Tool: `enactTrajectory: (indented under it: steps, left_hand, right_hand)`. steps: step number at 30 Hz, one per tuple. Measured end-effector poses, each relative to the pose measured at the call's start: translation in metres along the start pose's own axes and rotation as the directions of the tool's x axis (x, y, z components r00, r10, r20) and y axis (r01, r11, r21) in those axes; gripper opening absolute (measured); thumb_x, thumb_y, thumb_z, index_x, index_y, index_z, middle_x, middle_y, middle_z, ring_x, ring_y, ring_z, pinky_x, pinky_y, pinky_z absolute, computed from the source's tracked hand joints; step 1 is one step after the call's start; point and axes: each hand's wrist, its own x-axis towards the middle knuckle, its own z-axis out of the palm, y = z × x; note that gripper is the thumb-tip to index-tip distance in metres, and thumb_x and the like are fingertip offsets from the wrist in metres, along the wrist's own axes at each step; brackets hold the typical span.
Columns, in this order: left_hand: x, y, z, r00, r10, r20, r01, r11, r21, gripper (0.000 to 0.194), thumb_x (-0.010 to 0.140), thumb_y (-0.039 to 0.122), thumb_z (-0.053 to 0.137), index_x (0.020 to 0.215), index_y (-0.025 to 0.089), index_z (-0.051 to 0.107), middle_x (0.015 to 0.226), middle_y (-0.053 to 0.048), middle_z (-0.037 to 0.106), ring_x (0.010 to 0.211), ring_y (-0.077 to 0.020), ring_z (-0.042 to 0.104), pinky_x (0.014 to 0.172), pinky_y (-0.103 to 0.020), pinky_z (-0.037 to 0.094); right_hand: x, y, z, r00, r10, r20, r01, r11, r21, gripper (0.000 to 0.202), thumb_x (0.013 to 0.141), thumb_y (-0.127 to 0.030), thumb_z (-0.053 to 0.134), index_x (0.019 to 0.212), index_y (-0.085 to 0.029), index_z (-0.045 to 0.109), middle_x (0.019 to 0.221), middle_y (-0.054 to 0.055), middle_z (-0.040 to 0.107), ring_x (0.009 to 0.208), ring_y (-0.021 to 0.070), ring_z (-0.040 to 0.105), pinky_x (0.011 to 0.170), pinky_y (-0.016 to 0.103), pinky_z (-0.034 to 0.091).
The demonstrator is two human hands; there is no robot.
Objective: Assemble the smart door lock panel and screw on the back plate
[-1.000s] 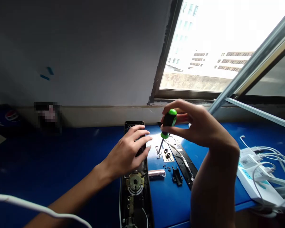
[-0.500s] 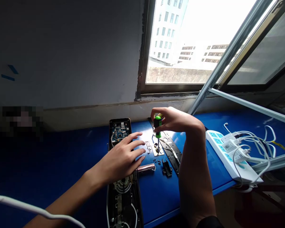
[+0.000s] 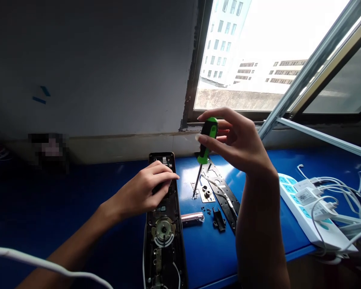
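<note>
My right hand [image 3: 228, 140] is closed round the black and green handle of a screwdriver [image 3: 208, 140]. Its tip points down at small screws [image 3: 195, 195] on the blue table, just left of a small metal plate [image 3: 207, 194] with a dark round part. My left hand [image 3: 153, 182] rests over the upper part of a long black device housing [image 3: 165, 251], its fingers bent and thumb apart from them; it covers most of the circuit board, and nothing shows in its grasp.
A pinkish wrapped cylinder [image 3: 192, 218], more small screws and a black bracket [image 3: 219, 220] lie nearer me. Behind them is a long perforated black panel [image 3: 225, 192]. A white power strip [image 3: 307, 216] with cables stands right; a white cable [image 3: 48, 265] crosses lower left.
My right hand has lifted the screwdriver off the metal plate and tilted it, its tip now over the screws beside it. My left hand has drawn back from the screws onto the housing.
</note>
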Motion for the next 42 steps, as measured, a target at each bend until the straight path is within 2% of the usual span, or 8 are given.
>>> enactTrajectory:
  steps: [4, 8, 13, 20, 30, 33, 37, 42]
  left_hand:
    - [-0.003, 0.000, -0.006, 0.997, -0.072, 0.040, 0.074, 0.995, -0.064, 0.032, 0.095, 0.018, 0.064, 0.125, 0.021, 0.072, 0.111, -0.008, 0.073, 0.097, -0.0196, 0.069, 0.085, -0.034, 0.060]
    - [-0.004, -0.002, -0.001, 0.994, -0.106, 0.029, 0.108, 0.991, -0.072, 0.024, 0.095, 0.028, 0.071, 0.116, 0.018, 0.076, 0.104, -0.008, 0.074, 0.089, -0.0190, 0.070, 0.077, -0.032, 0.059]
    - [-0.002, -0.006, 0.003, 0.996, -0.090, 0.012, 0.091, 0.992, -0.087, 0.014, 0.098, 0.024, 0.068, 0.102, 0.017, 0.079, 0.093, -0.007, 0.077, 0.080, -0.0178, 0.072, 0.071, -0.030, 0.057]
    - [-0.003, -0.005, 0.001, 0.970, -0.242, 0.005, 0.235, 0.937, -0.257, 0.016, 0.090, 0.027, 0.075, 0.103, 0.020, 0.082, 0.087, -0.004, 0.082, 0.070, -0.0173, 0.074, 0.063, -0.028, 0.058]
    - [-0.003, -0.002, 0.004, 0.955, -0.291, -0.061, 0.246, 0.888, -0.389, 0.022, 0.086, 0.022, 0.079, 0.108, 0.019, 0.082, 0.093, -0.004, 0.083, 0.080, -0.0203, 0.079, 0.075, -0.031, 0.067]
    - [-0.003, -0.002, 0.008, 0.946, -0.297, -0.128, 0.228, 0.894, -0.385, 0.024, 0.085, 0.021, 0.080, 0.108, 0.019, 0.081, 0.096, -0.004, 0.083, 0.082, -0.0205, 0.080, 0.078, -0.033, 0.068]
    - [-0.003, -0.004, 0.010, 0.954, -0.243, -0.173, 0.180, 0.931, -0.318, 0.027, 0.087, 0.019, 0.079, 0.113, 0.019, 0.078, 0.102, -0.004, 0.082, 0.085, -0.0189, 0.079, 0.083, -0.033, 0.067]
    - [-0.003, -0.012, 0.001, 0.987, -0.059, -0.152, 0.058, 0.998, -0.016, 0.046, 0.082, 0.025, 0.086, 0.126, 0.022, 0.072, 0.127, -0.008, 0.074, 0.123, -0.0277, 0.062, 0.104, -0.047, 0.058]
  right_hand:
    - [0.005, -0.006, 0.014, 0.988, -0.071, -0.138, 0.074, 0.997, 0.020, 0.032, 0.087, -0.037, 0.077, 0.114, -0.027, 0.064, 0.090, -0.001, 0.069, 0.080, 0.0170, 0.073, 0.068, 0.032, 0.066]
    - [0.008, -0.008, 0.022, 0.984, -0.069, -0.166, 0.071, 0.997, 0.007, 0.029, 0.089, -0.036, 0.076, 0.113, -0.029, 0.062, 0.092, -0.001, 0.069, 0.085, 0.0188, 0.075, 0.072, 0.035, 0.068]
    - [0.009, -0.008, 0.026, 0.975, -0.106, -0.194, 0.111, 0.994, 0.016, 0.029, 0.087, -0.035, 0.078, 0.111, -0.029, 0.063, 0.090, -0.001, 0.068, 0.084, 0.0189, 0.075, 0.069, 0.034, 0.069]
    - [0.010, -0.007, 0.025, 0.968, -0.117, -0.223, 0.114, 0.993, -0.025, 0.029, 0.088, -0.036, 0.078, 0.111, -0.030, 0.062, 0.092, -0.001, 0.068, 0.085, 0.0191, 0.076, 0.070, 0.034, 0.070]
    - [0.009, -0.010, 0.026, 0.953, -0.110, -0.282, 0.100, 0.994, -0.048, 0.032, 0.084, -0.037, 0.082, 0.110, -0.030, 0.064, 0.090, -0.001, 0.070, 0.086, 0.0212, 0.077, 0.075, 0.037, 0.071]
    - [0.008, -0.005, 0.024, 0.943, -0.127, -0.308, 0.102, 0.990, -0.096, 0.035, 0.084, -0.039, 0.082, 0.113, -0.029, 0.064, 0.091, 0.000, 0.071, 0.089, 0.0228, 0.078, 0.076, 0.038, 0.072]
    - [0.006, -0.002, 0.021, 0.988, -0.100, -0.118, 0.094, 0.994, -0.051, 0.057, 0.088, -0.034, 0.078, 0.139, -0.031, 0.054, 0.102, 0.002, 0.074, 0.098, 0.0265, 0.079, 0.079, 0.041, 0.072]
    - [0.005, -0.007, 0.025, 0.987, -0.139, -0.076, 0.138, 0.990, -0.014, 0.056, 0.085, -0.028, 0.080, 0.135, -0.031, 0.058, 0.109, 0.002, 0.074, 0.105, 0.0264, 0.077, 0.085, 0.043, 0.071]
